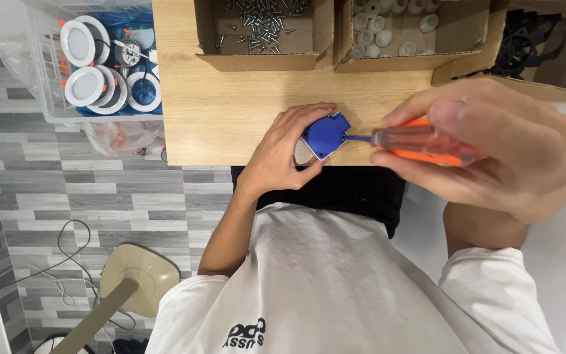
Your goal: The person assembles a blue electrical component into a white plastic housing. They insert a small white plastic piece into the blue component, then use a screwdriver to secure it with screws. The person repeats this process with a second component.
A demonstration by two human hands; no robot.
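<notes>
My left hand (284,154) grips a small blue plastic part (325,134) with a white edge at the near edge of the wooden table (230,105). My right hand (492,141) holds an orange-handled screwdriver (420,144). Its thin shaft points left and its tip touches the right side of the blue part. Both hands hover just over the table's front edge, above my lap.
Along the table's back stand a cardboard box of screws (260,29), a box of white round caps (388,29) and a box of black parts (532,46). A clear bin of round white lamps (99,65) sits on the floor at left. A lamp base (139,275) and cables lie below.
</notes>
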